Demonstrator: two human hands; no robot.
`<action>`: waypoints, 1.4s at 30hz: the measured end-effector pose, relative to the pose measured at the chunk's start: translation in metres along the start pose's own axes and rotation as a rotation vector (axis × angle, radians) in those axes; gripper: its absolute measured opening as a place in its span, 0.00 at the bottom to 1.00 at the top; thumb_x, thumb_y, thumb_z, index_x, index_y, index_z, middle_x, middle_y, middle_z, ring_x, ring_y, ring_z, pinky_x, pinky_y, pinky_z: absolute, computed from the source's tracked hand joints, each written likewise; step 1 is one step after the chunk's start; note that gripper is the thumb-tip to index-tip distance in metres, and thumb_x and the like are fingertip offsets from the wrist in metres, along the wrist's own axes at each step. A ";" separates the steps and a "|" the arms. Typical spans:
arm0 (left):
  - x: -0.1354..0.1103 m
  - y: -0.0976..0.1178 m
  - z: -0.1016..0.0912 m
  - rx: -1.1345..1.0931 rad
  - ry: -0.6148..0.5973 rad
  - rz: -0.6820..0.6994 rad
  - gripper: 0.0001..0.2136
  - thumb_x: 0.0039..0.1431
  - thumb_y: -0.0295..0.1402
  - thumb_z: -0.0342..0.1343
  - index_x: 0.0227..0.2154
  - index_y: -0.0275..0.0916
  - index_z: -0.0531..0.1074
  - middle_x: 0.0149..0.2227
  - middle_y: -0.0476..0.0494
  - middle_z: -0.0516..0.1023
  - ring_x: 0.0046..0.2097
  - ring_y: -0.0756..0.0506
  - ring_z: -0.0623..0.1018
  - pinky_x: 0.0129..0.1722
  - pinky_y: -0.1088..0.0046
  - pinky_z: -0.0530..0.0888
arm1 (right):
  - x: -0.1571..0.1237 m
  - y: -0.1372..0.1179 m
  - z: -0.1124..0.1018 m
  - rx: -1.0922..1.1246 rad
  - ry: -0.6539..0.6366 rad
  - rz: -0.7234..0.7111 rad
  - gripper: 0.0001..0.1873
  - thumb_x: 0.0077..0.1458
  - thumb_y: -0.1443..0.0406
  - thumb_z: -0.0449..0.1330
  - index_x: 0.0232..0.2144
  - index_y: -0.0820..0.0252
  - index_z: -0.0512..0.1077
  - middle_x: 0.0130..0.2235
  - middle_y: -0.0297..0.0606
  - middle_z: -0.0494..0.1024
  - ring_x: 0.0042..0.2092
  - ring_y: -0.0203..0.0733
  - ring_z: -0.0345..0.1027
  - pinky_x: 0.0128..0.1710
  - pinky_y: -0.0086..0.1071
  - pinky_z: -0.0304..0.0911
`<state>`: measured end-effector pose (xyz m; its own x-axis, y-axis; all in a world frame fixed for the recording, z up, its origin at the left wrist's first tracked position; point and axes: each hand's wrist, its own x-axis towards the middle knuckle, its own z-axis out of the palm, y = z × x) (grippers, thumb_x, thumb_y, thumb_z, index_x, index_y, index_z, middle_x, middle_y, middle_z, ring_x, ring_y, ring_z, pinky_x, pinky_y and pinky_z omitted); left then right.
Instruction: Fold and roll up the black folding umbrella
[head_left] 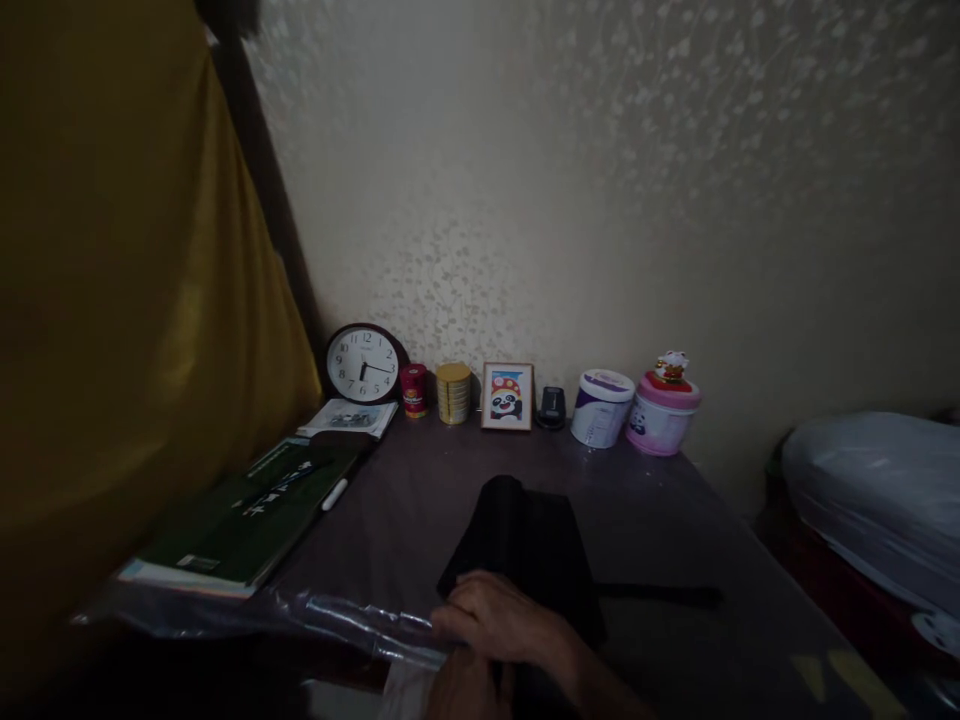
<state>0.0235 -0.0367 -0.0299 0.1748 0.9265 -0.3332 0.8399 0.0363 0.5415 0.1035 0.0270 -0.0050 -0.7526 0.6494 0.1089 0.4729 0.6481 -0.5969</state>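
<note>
A black fabric item (540, 530), folded and with a long strap (660, 594) trailing right, lies at the near middle of the table. I cannot tell its exact kind. My right hand (499, 615) reaches in from the lower right, its fingers curled round the item's near left edge. Just below it is my left hand (461, 688), cut off by the bottom of the view. The fingers of that hand look closed, close against the right hand, and what they hold is hidden.
The dark table (420, 490) has a loose clear plastic cover (330, 610) along its near edge. On the left lie a green book (255, 510) and a white pen (334, 495). Along the wall stand a clock (363, 365), cans (453, 393), a picture frame (507, 397) and tubs (601, 408).
</note>
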 end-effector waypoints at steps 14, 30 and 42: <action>-0.004 0.004 0.003 -0.076 0.059 -0.075 0.33 0.59 0.35 0.39 0.59 0.32 0.25 0.42 0.38 0.76 0.43 0.45 0.75 0.39 0.73 0.65 | -0.087 0.116 -0.054 0.149 0.832 0.710 0.19 0.49 0.54 0.48 0.33 0.60 0.72 0.36 0.43 0.76 0.39 0.46 0.69 0.40 0.37 0.62; -0.004 0.001 0.006 -0.114 0.087 -0.030 0.34 0.59 0.34 0.40 0.59 0.32 0.24 0.45 0.39 0.75 0.44 0.48 0.74 0.39 0.78 0.65 | -0.071 0.106 -0.057 0.252 0.768 0.676 0.17 0.47 0.55 0.51 0.30 0.61 0.72 0.34 0.42 0.77 0.37 0.46 0.70 0.39 0.37 0.62; -0.003 -0.003 0.007 -0.145 0.095 0.007 0.34 0.58 0.34 0.41 0.59 0.31 0.24 0.42 0.39 0.76 0.42 0.48 0.75 0.38 0.78 0.65 | -0.007 0.078 -0.075 0.589 0.680 0.453 0.21 0.46 0.53 0.55 0.37 0.60 0.72 0.34 0.39 0.77 0.37 0.45 0.70 0.35 0.34 0.64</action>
<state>0.0244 -0.0421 -0.0360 0.1249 0.9579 -0.2586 0.7546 0.0775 0.6516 0.1800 0.1024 0.0075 -0.0497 0.9942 0.0954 0.2090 0.1038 -0.9724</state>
